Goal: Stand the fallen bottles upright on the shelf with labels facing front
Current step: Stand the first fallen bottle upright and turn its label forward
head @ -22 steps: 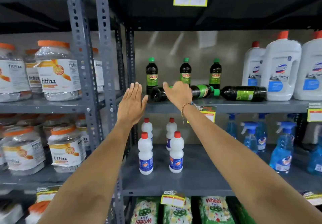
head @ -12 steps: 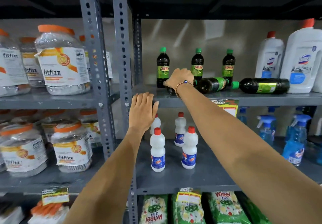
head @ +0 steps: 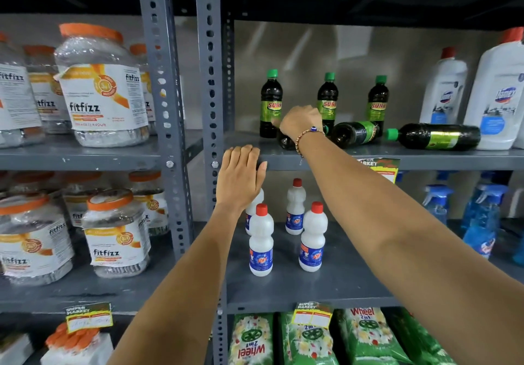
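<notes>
Three dark bottles with green caps and green labels lie on their sides on the grey shelf point(head: 425, 159). My right hand point(head: 300, 122) is closed over the leftmost fallen bottle point(head: 286, 141), hiding most of it. The middle fallen bottle point(head: 355, 133) and the right fallen bottle point(head: 438, 137) lie untouched to its right. Behind them, three matching bottles stand upright with labels to the front: left point(head: 271, 103), middle point(head: 328, 101), right point(head: 378, 101). My left hand point(head: 240, 177) is flat and holds nothing, its fingertips at the shelf's front edge.
Large white jugs point(head: 497, 95) stand right of the fallen bottles. A grey upright post point(head: 209, 81) bounds the shelf on the left, with orange-lidded jars point(head: 99, 86) beyond. Small white red-capped bottles point(head: 261, 240) and blue spray bottles point(head: 482, 222) stand on the shelf below.
My right hand has settled and closed on the leftmost fallen bottle. My left hand has dropped from beside that shelf to its front edge. The view has moved closer.
</notes>
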`<state>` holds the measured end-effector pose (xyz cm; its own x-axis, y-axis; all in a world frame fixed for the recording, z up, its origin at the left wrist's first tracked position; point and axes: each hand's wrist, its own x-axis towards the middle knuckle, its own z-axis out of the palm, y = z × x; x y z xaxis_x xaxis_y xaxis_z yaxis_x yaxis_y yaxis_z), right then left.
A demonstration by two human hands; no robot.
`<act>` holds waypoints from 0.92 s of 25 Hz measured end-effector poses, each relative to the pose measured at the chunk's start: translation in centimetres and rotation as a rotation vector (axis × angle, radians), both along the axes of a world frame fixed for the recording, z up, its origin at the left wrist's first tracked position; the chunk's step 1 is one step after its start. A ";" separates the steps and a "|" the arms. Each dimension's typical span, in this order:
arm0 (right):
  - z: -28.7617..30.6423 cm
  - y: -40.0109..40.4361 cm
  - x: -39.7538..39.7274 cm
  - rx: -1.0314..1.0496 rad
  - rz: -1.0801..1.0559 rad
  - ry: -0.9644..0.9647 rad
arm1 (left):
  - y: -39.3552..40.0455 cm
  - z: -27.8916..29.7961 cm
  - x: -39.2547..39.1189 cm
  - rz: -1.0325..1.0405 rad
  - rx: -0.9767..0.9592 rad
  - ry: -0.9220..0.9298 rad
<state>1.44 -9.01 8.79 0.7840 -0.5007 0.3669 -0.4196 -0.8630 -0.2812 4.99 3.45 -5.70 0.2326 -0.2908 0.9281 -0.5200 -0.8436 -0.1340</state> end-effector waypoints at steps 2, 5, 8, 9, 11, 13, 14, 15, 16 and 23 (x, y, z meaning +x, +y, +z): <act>0.1 0.0 -0.1 0.054 -0.014 0.009 | 0.1 0.2 -0.1 -0.005 -0.002 0.008; 1.5 -0.3 -1.5 -0.010 -0.022 0.127 | 0.0 0.0 -0.1 -0.015 -0.016 0.018; 2.5 -0.3 -1.3 -0.117 0.012 0.234 | -0.1 0.1 0.0 -0.015 -0.031 0.007; 2.2 -0.1 -0.9 -0.121 -0.011 0.282 | -0.1 0.0 0.0 -0.018 -0.037 0.002; 1.5 0.4 -0.1 -0.129 -0.055 0.332 | -0.2 -0.2 -0.2 -0.008 -0.055 -0.003; 1.3 0.3 0.1 -0.120 -0.053 0.309 | -0.4 -0.5 -0.3 0.012 -0.072 0.002; 1.4 -0.1 -0.1 -0.072 -0.026 0.272 | -0.4 -0.7 -0.4 0.017 -0.076 0.004; 1.5 -0.7 -0.2 0.012 0.029 0.216 | -0.5 -0.9 -0.4 0.019 -0.076 0.001; 1.5 -1.3 -0.4 0.150 0.098 0.145 | -0.5 -0.9 -0.4 0.019 -0.075 -0.002; -1.9 -3.1 -0.8 1.330 0.481 -0.304 | -0.4 -1.0 -0.3 0.034 -0.075 -0.018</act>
